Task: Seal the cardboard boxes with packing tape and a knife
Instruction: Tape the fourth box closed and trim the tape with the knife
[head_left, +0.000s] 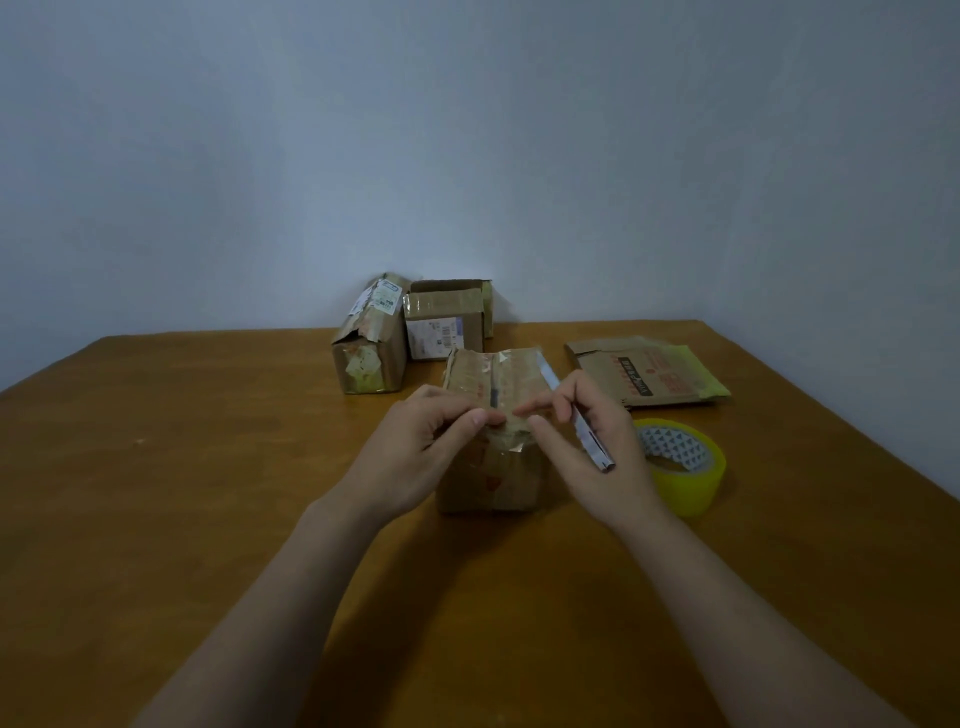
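Note:
A small brown cardboard box (498, 379) stands in the middle of the wooden table, its top flaps shut and a strip of clear tape along the seam. My left hand (415, 452) presses on the box's near top edge with its fingertips. My right hand (597, 457) holds a slim silver knife (576, 415) between its fingers, and its index finger touches the tape at the same edge. A roll of yellow packing tape (685, 467) lies flat just right of my right hand.
Two more taped boxes stand at the back: a tall one (371, 343) on the left and a squarer one (447, 319) beside it. A flattened carton (649, 374) lies at the back right. The table (182, 467) meets a plain wall behind.

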